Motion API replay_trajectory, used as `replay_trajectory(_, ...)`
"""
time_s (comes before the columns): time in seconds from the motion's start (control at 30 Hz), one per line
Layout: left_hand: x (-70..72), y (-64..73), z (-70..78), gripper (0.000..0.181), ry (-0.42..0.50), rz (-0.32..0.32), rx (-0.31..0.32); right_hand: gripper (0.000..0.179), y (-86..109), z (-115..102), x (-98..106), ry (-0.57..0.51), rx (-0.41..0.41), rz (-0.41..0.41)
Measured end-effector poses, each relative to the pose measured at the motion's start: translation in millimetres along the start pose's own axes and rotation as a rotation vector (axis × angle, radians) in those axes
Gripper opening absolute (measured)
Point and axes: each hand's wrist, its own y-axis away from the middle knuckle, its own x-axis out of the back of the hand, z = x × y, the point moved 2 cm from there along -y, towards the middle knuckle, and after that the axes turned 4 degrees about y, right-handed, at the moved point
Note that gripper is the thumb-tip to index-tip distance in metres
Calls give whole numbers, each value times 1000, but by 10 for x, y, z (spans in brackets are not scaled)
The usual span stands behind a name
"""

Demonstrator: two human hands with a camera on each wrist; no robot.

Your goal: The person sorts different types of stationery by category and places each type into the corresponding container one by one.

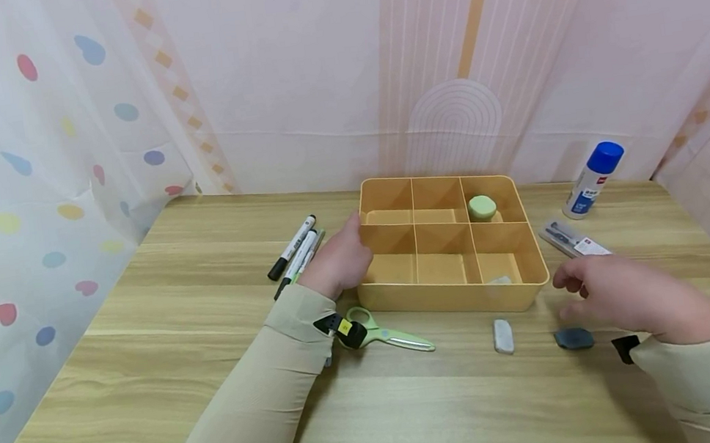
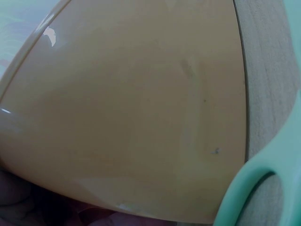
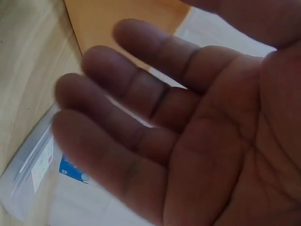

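An orange divided organizer box (image 1: 451,302) sits on the table. My left hand (image 1: 340,259) touches its left side near the rim; part of that hand is hidden in the left wrist view. My right hand (image 1: 636,290) hovers off the box's front right corner, fingers loosely bent, and its palm (image 3: 221,141) shows nothing held. Close to this hand lie a clear plastic case (image 1: 573,239) and a dark blue block (image 1: 573,339). A pale green rounded object (image 1: 482,207) is in the back right compartment, and a small whitish piece (image 1: 500,280) in the front right one.
Green-handled scissors (image 1: 385,332) lie before the box, with a light grey block (image 1: 503,336) farther right. Several markers (image 1: 295,251) are left of the box. A blue-capped white bottle (image 1: 592,181) stands at the back right. Patterned curtains hang behind the table.
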Motion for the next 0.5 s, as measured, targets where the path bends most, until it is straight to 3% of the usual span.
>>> replay_trajectory(0.3, -2, -6, -8, 79, -8, -1, -2, 46, -31, -28, -95, 1, -55, -139)
replay_trajectory(0.5, -4, -11, -7, 79, -13, 3, 3, 44, -40, -58, -161, 4, -66, -154)
